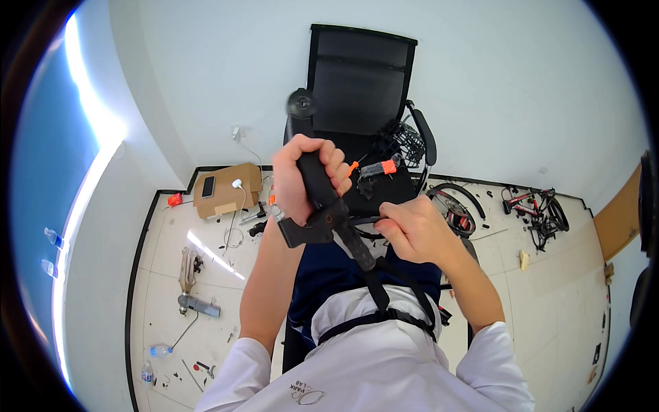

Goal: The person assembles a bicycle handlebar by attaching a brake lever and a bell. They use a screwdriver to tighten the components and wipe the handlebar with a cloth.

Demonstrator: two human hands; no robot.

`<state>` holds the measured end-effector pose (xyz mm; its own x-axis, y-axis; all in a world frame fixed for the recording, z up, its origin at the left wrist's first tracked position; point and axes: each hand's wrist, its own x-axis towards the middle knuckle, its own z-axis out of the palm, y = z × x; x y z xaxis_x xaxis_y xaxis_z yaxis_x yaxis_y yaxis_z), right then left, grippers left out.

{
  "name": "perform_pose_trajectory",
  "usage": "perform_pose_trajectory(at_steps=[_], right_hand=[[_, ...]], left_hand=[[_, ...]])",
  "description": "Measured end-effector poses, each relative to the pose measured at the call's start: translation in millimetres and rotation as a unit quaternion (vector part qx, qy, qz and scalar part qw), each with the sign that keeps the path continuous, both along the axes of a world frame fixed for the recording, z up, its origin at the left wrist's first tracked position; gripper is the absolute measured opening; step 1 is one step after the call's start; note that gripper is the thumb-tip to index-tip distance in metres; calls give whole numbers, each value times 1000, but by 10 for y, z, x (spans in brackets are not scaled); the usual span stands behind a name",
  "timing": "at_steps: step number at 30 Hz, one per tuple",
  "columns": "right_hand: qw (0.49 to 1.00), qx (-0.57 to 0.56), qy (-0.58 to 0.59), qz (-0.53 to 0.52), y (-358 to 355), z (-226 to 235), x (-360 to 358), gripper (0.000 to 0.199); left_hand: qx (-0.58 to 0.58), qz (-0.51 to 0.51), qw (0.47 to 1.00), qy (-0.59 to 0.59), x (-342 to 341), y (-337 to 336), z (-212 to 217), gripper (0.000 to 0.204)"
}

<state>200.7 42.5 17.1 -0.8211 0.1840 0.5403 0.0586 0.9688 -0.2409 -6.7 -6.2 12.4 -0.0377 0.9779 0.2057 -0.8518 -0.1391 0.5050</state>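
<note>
Two bare hands are at work above the lap: the left hand is clamped around a black tubular part, held tilted in front of the office chair. The right hand has thumb and fingers pressed together on a slim dark piece; whether its far end bears on the part cannot be determined. Risk, in my judgement: force from the right could twist the part within the left grip, since no other support is visible; the slim piece could slip, letting the knuckles strike. Markings: a small dark printed logo with lettering is noted on the white shirt; no writing is legible on the held items.
</note>
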Motion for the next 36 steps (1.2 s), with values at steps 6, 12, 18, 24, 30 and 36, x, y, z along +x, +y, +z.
perform_pose_trajectory(at_steps=[6,12,18,24,30,36], right_hand=[[998,56,-35,17,-3,90,17,35],[994,99,-49,7,-3,111,-3,36],[987,153,-55,14,73,146,9,35],[982,162,-94,24,92,212,48,32],[990,88,-104,19,66,130,51,34],[994,-37,-97,-42,-76,65,-50,40]], left_hand=[[-43,-70,997,-3,135,61,-29,31],[-45,-109,993,-7,173,36,-25,31],[-65,-144,987,-19,217,56,-43,30],[-74,-174,982,-20,264,119,-123,30],[-58,-157,985,-33,226,132,-143,30],[-76,-60,994,-46,124,141,-164,31]])
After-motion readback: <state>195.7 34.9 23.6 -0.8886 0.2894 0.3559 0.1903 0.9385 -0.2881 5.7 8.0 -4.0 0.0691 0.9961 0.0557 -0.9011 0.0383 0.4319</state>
